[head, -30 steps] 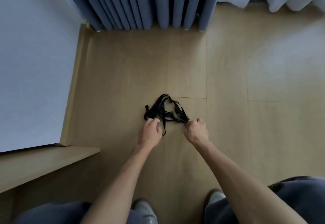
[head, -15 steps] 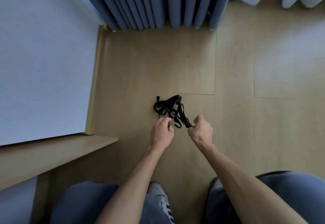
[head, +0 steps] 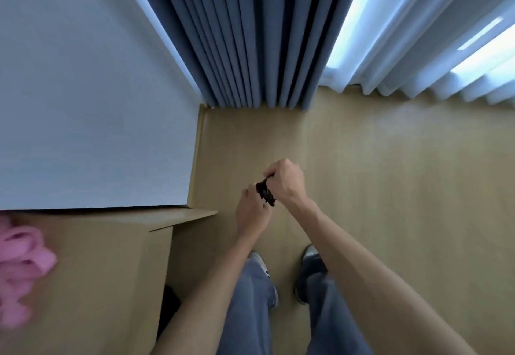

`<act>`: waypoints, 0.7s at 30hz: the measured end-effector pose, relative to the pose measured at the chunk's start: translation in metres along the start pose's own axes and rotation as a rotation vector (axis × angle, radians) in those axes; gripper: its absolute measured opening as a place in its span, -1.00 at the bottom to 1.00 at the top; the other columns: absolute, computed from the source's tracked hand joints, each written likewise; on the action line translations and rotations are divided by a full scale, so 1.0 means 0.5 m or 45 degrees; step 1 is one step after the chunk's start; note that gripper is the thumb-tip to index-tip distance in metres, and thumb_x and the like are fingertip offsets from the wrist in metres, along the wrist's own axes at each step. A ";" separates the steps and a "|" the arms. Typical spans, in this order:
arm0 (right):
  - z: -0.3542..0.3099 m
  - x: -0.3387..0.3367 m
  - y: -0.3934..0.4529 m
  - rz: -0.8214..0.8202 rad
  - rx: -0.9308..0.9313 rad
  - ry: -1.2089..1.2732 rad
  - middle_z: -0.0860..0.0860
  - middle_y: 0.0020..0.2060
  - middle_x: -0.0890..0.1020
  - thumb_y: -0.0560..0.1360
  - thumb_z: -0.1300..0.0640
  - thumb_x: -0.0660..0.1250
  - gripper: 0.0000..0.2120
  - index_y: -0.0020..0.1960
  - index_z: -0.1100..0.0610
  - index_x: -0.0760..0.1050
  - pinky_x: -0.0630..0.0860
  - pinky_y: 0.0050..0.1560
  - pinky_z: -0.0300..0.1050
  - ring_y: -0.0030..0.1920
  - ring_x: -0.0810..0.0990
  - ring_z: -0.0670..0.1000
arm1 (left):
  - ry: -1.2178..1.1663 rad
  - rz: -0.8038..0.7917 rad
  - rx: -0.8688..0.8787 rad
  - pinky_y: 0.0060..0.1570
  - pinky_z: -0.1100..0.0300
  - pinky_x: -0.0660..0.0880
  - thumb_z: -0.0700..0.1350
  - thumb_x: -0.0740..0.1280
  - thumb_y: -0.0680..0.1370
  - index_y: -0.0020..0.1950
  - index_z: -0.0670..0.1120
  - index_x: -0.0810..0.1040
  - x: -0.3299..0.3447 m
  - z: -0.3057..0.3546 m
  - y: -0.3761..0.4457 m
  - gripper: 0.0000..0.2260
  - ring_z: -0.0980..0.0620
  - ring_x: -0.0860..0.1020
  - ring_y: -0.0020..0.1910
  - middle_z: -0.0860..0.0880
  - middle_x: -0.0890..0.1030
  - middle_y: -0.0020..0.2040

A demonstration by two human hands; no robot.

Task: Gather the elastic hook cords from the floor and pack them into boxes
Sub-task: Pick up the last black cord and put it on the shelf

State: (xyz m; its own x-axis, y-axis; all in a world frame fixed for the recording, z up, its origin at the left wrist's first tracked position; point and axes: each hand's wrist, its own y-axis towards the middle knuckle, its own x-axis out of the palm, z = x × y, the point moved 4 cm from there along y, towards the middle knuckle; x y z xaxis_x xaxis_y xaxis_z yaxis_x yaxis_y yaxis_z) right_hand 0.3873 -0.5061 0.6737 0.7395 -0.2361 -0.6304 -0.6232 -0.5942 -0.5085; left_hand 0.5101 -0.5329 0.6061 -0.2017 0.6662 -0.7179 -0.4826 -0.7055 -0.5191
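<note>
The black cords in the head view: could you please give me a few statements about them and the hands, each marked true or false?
1. The black cords are bunched up between both hands. True.
2. The right hand has a grip on the bundle. True.
3. The cords lie spread out on the floor. False: they are lifted off it, in the hands.
4. The left hand hangs idle at the person's side. False: it meets the bundle.
5. A pink item shows at the left edge. True.
</note>
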 end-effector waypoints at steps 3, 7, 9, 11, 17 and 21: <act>-0.124 -0.102 -0.101 0.032 -0.069 -0.052 0.03 -0.42 0.47 0.28 0.36 0.24 -0.80 -0.42 0.12 0.45 0.34 -0.36 -0.15 -0.30 0.35 0.16 | -0.161 0.019 0.030 0.01 0.01 0.49 -0.18 0.30 0.50 0.17 -0.13 0.50 -0.135 0.081 -0.081 -0.76 -0.15 0.55 0.07 -0.12 0.56 0.09; -0.268 -0.234 -0.208 0.139 -0.308 0.046 0.13 -0.42 0.60 0.28 0.36 0.23 -0.81 -0.36 0.22 0.60 0.49 -0.37 0.01 -0.30 0.50 0.23 | -0.374 0.163 0.055 -0.01 0.01 0.53 -0.19 0.35 0.48 0.08 -0.12 0.55 -0.302 0.144 -0.168 -0.82 -0.08 0.58 -0.04 -0.08 0.62 -0.04; -0.324 -0.292 -0.256 0.252 -0.386 0.298 -0.02 -0.32 0.70 0.38 0.32 0.31 -0.83 -0.22 0.20 0.68 0.59 -0.24 -0.13 -0.21 0.65 -0.06 | -0.577 0.196 -0.020 -0.18 0.10 0.55 -0.19 0.37 0.51 0.00 -0.09 0.57 -0.365 0.154 -0.200 -0.91 0.07 0.60 -0.22 0.00 0.64 -0.16; -0.361 -0.347 -0.301 0.464 -0.391 0.613 -0.14 -0.32 0.68 0.45 0.24 0.37 -0.85 -0.13 0.10 0.71 0.51 -0.25 -0.36 -0.27 0.62 -0.21 | -0.674 0.184 -0.059 -0.35 0.32 0.46 -0.16 0.36 0.54 0.01 0.03 0.56 -0.407 0.151 -0.226 -0.90 0.27 0.53 -0.35 0.11 0.61 -0.20; -0.409 -0.465 -0.362 0.537 -0.377 1.355 0.00 -0.27 0.70 0.46 0.27 0.36 -0.83 -0.17 0.09 0.70 0.62 -0.05 -0.16 -0.18 0.68 0.02 | -0.761 0.183 0.067 0.38 0.15 0.33 -0.01 0.46 0.48 0.56 -0.02 0.21 -0.469 0.164 -0.281 -0.29 0.12 0.38 0.37 0.07 0.36 0.46; -0.447 -0.495 -0.391 0.240 -0.480 1.330 0.09 -0.20 0.70 0.50 0.36 0.32 -0.82 -0.10 0.21 0.69 0.61 -0.01 -0.16 -0.15 0.70 0.03 | -0.770 0.576 0.181 0.50 0.10 0.20 0.02 0.54 0.41 0.62 -0.02 0.05 -0.553 0.259 -0.297 -0.07 0.02 0.22 0.55 -0.02 0.20 0.60</act>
State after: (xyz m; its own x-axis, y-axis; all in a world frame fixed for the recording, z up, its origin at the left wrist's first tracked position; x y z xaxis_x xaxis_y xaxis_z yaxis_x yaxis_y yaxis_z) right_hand 0.3831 -0.5032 1.0602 0.6023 -0.7697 0.2116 -0.7618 -0.6334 -0.1359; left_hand 0.5272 -0.5810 0.9415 -0.8172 0.3651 -0.4461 -0.3386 -0.9303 -0.1412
